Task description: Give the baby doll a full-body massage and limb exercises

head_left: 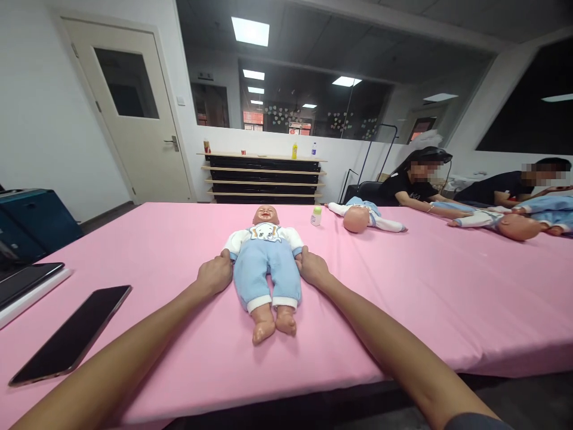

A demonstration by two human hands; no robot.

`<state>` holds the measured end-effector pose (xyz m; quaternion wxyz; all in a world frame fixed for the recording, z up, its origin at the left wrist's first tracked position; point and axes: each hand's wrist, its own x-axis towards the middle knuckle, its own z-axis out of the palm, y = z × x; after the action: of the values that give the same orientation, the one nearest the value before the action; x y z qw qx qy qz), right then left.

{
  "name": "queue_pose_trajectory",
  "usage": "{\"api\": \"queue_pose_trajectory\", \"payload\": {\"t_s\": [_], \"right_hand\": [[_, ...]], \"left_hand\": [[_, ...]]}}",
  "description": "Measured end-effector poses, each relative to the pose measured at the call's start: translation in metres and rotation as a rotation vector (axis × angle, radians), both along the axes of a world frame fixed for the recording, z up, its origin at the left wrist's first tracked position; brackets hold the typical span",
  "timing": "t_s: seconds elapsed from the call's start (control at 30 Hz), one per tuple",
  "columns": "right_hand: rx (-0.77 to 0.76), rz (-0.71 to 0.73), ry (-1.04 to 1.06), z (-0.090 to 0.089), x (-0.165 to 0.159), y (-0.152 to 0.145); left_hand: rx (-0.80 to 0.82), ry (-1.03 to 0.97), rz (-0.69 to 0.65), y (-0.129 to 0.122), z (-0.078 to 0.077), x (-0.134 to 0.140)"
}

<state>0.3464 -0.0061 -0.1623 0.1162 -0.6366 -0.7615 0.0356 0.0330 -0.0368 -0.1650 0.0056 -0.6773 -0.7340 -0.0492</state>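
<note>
A baby doll in light blue trousers and a white top lies on its back on the pink tablecloth, its bare feet toward me. My left hand is closed around the doll's hand and cuff on the left side. On the right side, my right hand grips the other hand and cuff in the same way. Both doll arms lie along its body. Beyond the doll, to the right, stands a small bottle with a green cap, apart from both hands.
A phone lies at the left, near a black device on a white box. Another doll lies at the back right. Two people sit farther right with more dolls. Behind the table is a low shelf.
</note>
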Motion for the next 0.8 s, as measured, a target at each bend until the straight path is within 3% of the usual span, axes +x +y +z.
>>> {"api": "queue_pose_trajectory", "payload": {"t_s": [0.2,0.3,0.4,0.5,0.63,0.73,0.8], "right_hand": [[0.095,-0.051,0.072,0.003,0.010,0.002],[0.192,-0.065,0.118,0.016,0.018,0.013],[0.278,-0.042,0.113,0.037,0.020,0.040],[0.311,-0.070,0.082,0.061,0.013,0.084],[0.324,-0.104,0.075,0.084,-0.002,0.164],[0.255,-0.124,0.099,0.087,-0.016,0.223],[0.163,-0.133,0.110,0.078,-0.027,0.255]], "left_hand": [[0.019,-0.010,-0.023,-0.002,0.014,-0.010],[0.107,0.008,-0.019,0.005,0.036,-0.018],[0.197,0.055,0.003,0.030,0.061,-0.021],[0.256,0.070,0.024,0.073,0.083,-0.020],[0.308,0.053,0.016,0.156,0.099,-0.020],[0.231,0.010,0.018,0.223,0.098,-0.024],[0.140,-0.013,0.041,0.261,0.088,-0.025]]}}
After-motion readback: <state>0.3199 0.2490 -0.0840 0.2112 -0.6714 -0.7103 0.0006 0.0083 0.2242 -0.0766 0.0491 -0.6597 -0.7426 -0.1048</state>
